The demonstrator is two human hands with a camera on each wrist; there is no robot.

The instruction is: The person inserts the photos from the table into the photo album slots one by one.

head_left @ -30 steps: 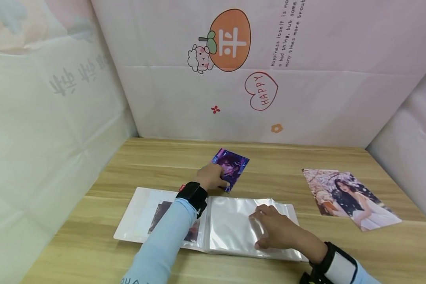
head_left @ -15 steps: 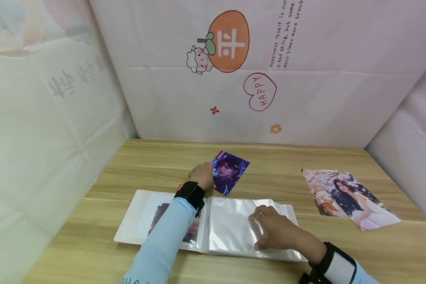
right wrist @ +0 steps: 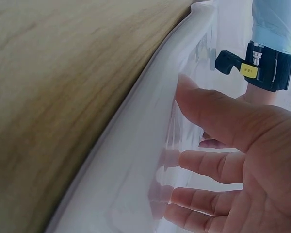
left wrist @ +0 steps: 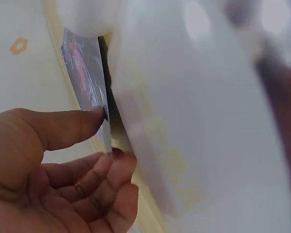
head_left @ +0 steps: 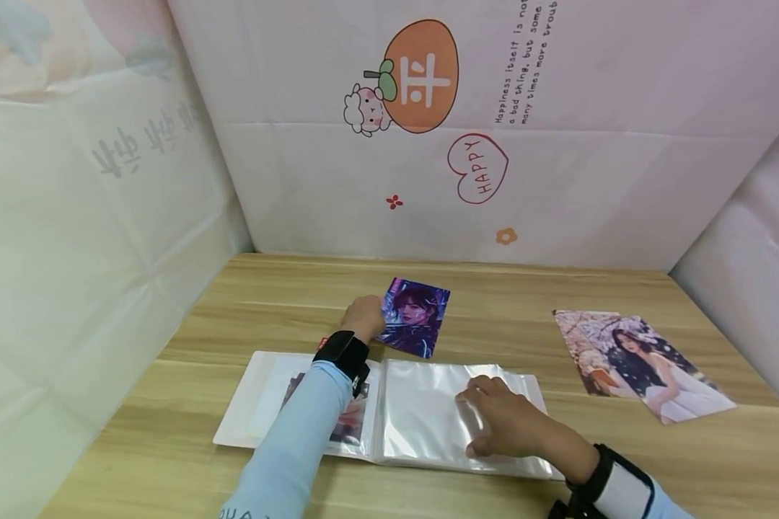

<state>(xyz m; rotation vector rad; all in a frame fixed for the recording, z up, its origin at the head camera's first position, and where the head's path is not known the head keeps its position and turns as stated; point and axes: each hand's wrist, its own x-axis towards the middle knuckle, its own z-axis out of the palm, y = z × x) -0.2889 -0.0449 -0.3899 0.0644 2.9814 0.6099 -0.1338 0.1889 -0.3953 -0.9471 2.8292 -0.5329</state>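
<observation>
The backdrop [head_left: 428, 144] behind the tabletop [head_left: 506, 288] carries readable writing: a red heart outline with "HAPPY" [head_left: 477, 168] inside it, an orange fruit [head_left: 420, 74] bearing a white Chinese character, with a small cartoon sheep beside it, and slanted lines beginning "Happiness itself is no...", "a bad thing, but some..." and "many times more troub...", cut off at the top edge. Faint grey characters show on the left wall. The left sleeve [head_left: 285, 461] has letters near the bottom edge, too cropped to read.

An open album [head_left: 253, 393] lies flat on the tabletop, with a photo in its left page, partly hidden under the left forearm, and clear plastic sleeves [head_left: 422, 404] on the right page. A large photo [head_left: 636, 360] of a person among pink blossoms lies well apart to the right. Both wrists wear black bands.

The left hand [head_left: 363, 317] reaches past the album's far edge and pinches the purple card [head_left: 414, 316] by its left edge; the left wrist view shows the thumb [left wrist: 63, 126] on one face and fingertips under the other. The card is just beyond the album, tilted up off the tabletop, its portrait facing the camera.

The right hand [head_left: 506, 422] rests on the right page's sleeves, fingers spread and relaxed, pressing the plastic flat, thumb toward the spine.
</observation>
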